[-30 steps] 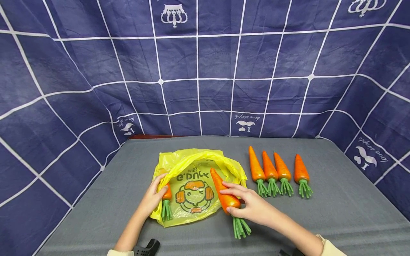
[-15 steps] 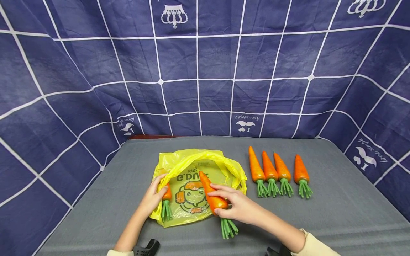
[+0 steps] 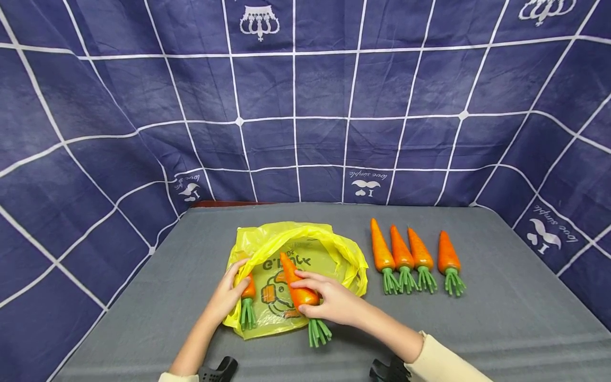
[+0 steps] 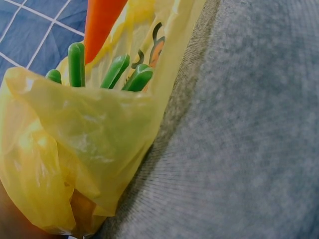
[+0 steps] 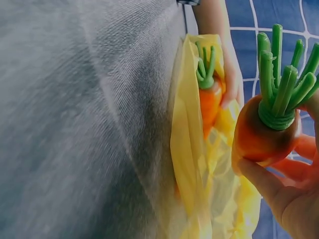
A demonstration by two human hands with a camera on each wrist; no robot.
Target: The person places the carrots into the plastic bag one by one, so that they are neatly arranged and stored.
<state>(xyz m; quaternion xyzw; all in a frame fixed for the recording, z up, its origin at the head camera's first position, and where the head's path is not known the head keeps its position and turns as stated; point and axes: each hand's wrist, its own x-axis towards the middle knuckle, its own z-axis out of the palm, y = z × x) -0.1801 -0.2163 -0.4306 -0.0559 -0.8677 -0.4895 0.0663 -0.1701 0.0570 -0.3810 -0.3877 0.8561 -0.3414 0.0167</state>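
Note:
A yellow plastic bag (image 3: 291, 231) printed with a duck face lies with its mouth open toward me. At its left side my left hand (image 3: 229, 292) pinches the rim, thumb inside by a carrot (image 3: 248, 291) that lies in the bag. That carrot's green stalks (image 4: 115, 72) rise past the bag's edge in the left wrist view. My right hand (image 3: 331, 300) grips a second carrot (image 3: 299, 284) near its thick end, over the bag's opening, tip pointing away from me. Thumb and fingers wrap this carrot (image 5: 259, 137) below its stalks in the right wrist view.
Three carrots (image 3: 402, 254) lie close together right of the bag, and another carrot (image 3: 448, 253) lies a little farther right. A grey cloth (image 3: 477, 329) covers the table. Behind it hangs a blue curtain (image 3: 324, 143) with white grid lines.
My right hand has carried its carrot leftward, from the bag's right side to over its middle. My left hand and the bag have stayed in place.

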